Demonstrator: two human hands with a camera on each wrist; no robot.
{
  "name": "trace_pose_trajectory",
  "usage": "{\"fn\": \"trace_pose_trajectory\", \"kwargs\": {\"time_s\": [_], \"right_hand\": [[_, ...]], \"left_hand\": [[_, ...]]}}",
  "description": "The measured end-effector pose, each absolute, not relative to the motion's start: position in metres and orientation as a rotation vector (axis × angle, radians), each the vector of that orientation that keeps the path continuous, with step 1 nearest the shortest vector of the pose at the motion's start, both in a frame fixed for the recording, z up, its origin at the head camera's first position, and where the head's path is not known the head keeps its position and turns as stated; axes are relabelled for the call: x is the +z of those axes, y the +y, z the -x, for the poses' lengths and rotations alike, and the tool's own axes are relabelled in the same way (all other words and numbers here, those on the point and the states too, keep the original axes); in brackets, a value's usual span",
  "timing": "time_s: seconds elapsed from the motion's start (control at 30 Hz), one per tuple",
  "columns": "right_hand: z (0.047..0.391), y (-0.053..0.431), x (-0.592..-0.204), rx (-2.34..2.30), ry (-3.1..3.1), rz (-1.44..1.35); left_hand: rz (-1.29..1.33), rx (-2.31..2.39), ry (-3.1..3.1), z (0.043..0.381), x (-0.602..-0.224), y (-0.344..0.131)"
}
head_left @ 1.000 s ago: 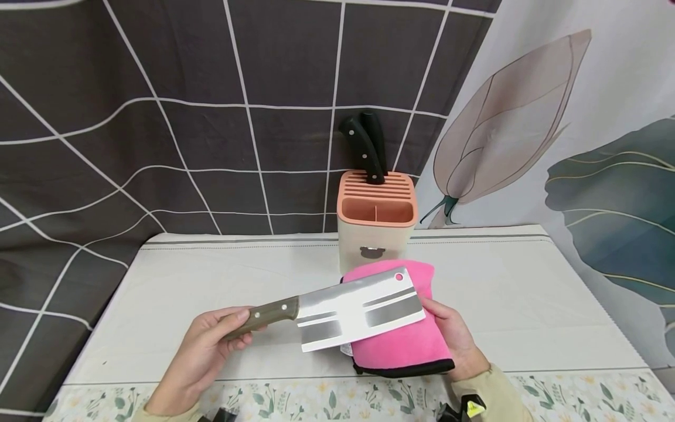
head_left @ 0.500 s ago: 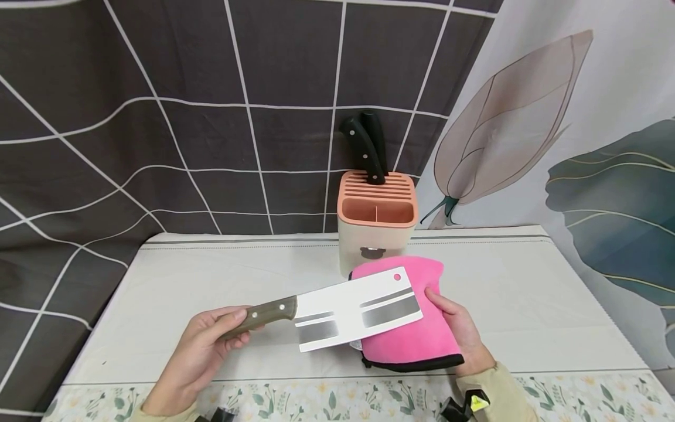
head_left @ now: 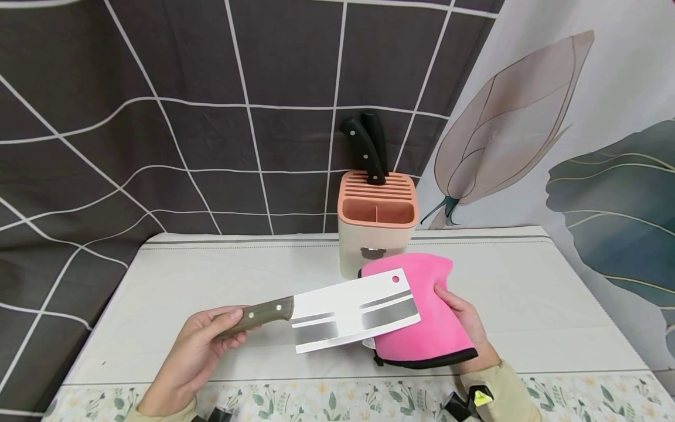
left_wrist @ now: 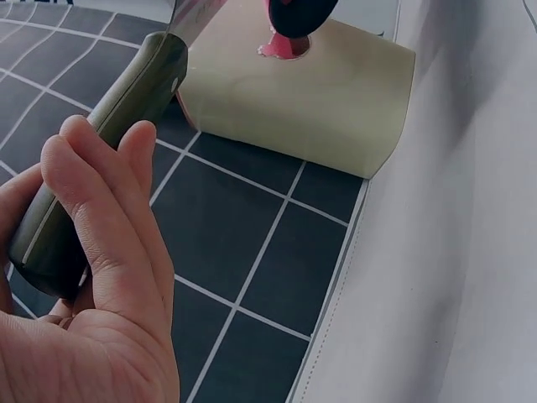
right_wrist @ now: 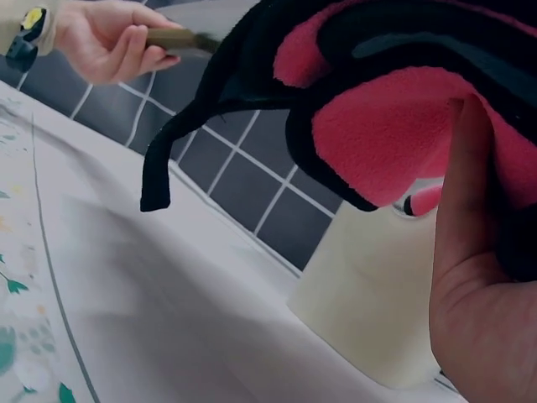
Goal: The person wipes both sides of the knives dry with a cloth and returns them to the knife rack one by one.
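Note:
My left hand (head_left: 192,357) grips the brown-green handle of a cleaver (head_left: 358,310), its broad shiny blade pointing right and slightly up. The handle also shows in the left wrist view, with fingers curled round it. Behind the blade's right end is a folded pink cloth (head_left: 427,328) with black edging. My right hand (head_left: 469,328) pinches the cloth at its right side, thumb in front and the other fingers hidden behind. In the right wrist view, fleecy layers and a dangling black strap of the cloth (right_wrist: 377,143) appear close up. Both things are held above the table.
A cream knife holder (head_left: 350,249) with an orange slotted top stands at the table's back, just beyond the cloth. Two black-handled knives (head_left: 364,149) stick up from its slots. Dark grid-patterned fabric (head_left: 290,135) hangs behind the white table cover (head_left: 253,264).
My right hand and the cloth have moved right along the back of the blade, so less of the blade overlaps the cloth. The cleaver has shifted slightly left.

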State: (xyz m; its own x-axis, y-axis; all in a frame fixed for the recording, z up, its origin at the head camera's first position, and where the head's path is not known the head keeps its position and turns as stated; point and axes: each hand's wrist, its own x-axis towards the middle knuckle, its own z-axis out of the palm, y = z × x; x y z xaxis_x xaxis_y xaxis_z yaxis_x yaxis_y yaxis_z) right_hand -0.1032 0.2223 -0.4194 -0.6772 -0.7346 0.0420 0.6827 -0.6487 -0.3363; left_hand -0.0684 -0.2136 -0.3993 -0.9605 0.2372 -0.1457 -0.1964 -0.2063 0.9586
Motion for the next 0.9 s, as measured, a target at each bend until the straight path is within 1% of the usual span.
{"fn": "trace_pose_trajectory", "kwargs": {"time_s": [0.2, 0.47, 0.8, 0.9], "right_hand": [[0.106, 0.23, -0.42, -2.322, 0.344, 0.253], [0.105, 0.233, -0.416, -2.453, 0.31, 0.136], [0.106, 0.243, -0.412, -2.543, 0.162, 0.152], [0.105, 0.254, -0.407, -2.62, 0.271, 0.135]], "left_hand": [[-0.074, 2.263, 1.733, 0.068, -0.399, -0.216], [-0.109, 2.277, 1.699, 0.067, -0.396, -0.218], [-0.024, 2.291, 1.815, 0.064, -0.39, -0.222], [0.005, 2.298, 1.874, 0.061, -0.388, -0.222]]}}
